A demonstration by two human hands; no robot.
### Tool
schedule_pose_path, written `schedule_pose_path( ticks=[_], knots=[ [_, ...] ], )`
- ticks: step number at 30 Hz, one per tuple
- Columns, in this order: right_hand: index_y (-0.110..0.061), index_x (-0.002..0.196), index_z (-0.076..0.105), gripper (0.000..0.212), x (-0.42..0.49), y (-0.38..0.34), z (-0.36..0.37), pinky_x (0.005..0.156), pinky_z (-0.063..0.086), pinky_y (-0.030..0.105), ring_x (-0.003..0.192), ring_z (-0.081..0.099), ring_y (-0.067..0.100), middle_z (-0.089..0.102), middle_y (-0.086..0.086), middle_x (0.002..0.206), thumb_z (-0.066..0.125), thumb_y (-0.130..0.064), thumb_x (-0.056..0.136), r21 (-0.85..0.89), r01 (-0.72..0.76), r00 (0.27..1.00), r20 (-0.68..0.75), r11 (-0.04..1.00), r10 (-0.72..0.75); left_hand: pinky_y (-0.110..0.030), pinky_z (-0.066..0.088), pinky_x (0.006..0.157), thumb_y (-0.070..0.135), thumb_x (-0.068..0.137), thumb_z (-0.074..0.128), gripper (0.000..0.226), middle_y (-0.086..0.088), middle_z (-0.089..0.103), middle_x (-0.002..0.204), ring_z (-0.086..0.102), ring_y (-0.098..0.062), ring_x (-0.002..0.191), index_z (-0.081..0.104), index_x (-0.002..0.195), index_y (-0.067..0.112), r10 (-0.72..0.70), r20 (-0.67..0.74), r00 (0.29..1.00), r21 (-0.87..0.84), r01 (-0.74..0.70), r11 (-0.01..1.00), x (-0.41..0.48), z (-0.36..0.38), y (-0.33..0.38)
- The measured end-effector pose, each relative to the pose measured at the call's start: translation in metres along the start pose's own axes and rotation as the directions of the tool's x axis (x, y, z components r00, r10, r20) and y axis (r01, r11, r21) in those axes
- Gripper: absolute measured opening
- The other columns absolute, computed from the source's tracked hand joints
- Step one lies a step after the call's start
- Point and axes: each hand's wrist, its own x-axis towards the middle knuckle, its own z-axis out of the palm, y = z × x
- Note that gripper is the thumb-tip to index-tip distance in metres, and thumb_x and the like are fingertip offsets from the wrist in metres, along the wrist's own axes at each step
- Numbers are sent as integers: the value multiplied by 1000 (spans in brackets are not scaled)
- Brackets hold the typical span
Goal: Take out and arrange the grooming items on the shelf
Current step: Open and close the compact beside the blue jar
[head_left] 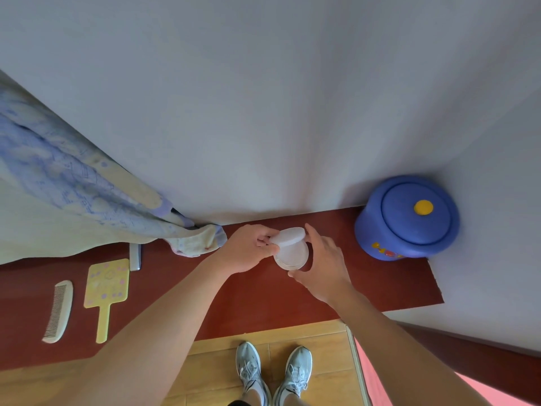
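Against white wall [263,98], red shelf [263,297] (wood floor [216,364] below)

Cloth [73,183]: cut by the left edge, covering the shelf's [263,300] rear left corner.
Grey object [135,256]: top hidden under the cloth; kind unclear.
Blue pot [407,218]: print too small to read.
Round case [292,254]: contents unclear beneath its raised lid [288,235].

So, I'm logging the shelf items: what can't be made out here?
Head view only.
1. White round case: contents washed out, partly behind its lifted lid.
2. Grey item: far end under the hanging cloth.
3. Blue pot: closed, inside hidden; its print too small to read.
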Motion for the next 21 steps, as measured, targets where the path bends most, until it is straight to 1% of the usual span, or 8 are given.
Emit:
schedule_pose_path(
  ticks=[3,6,9,11,13,15,18,21],
  knots=[
    [-31,150,17,111,0,0,1,110,25,30,130,32,6,49,-17,134,84,-42,63,-6,-4,1000,-7,1000,4,-5,44,78,19,93,62,34,16,66,106,60,13,92,64,127,23,-38,-23,999,-62,37,997,2,1,-3],
    [-30,150,18,110,1,0,2,110,24,30,131,30,6,49,-16,135,85,-41,63,-11,-12,1000,-10,1000,12,-5,43,71,27,97,59,36,11,65,114,59,5,100,60,132,20,-92,-35,995,-122,87,989,3,2,-6],
    [-30,150,17,110,0,0,1,111,23,30,131,29,6,48,-16,136,84,-40,64,-10,-13,1000,-6,1000,13,-7,44,71,31,97,58,36,5,68,120,61,-2,108,62,132,22,-108,-32,994,-149,102,984,4,2,-8],
    [-30,150,18,110,0,0,1,110,24,30,132,30,7,49,-16,136,84,-40,64,-11,-12,1000,-9,1000,12,-5,45,69,30,98,58,32,8,69,116,61,4,103,65,128,24,-112,-33,993,-164,105,981,4,1,-6],
    [-29,150,18,110,1,0,2,110,24,30,131,31,7,49,-16,135,84,-42,63,-16,-8,1000,-11,1000,8,-4,44,69,28,99,57,26,17,70,108,60,12,97,69,122,26,-104,-36,994,-179,96,979,4,0,-3],
    [-29,150,18,110,1,1,3,110,24,31,131,31,7,50,-15,135,84,-43,63,-20,-7,1000,-14,1000,7,-6,43,72,27,99,57,23,23,68,101,59,15,95,70,117,29,-103,-45,994,-188,92,978,3,-1,-2],
    [-30,150,17,110,1,2,3,110,23,30,131,30,6,49,-14,135,84,-43,63,-25,-15,1000,-16,1000,15,-10,41,77,27,99,56,21,22,70,101,60,10,99,72,113,32,-100,-66,993,-193,86,977,3,-1,-5],
    [-32,150,17,110,1,3,4,111,24,31,131,31,6,49,-14,135,84,-44,63,-27,-19,1000,-14,999,19,-10,40,76,28,99,55,22,19,71,102,61,9,97,71,114,32,-90,-95,991,-174,72,982,3,1,-6]
  ],
)
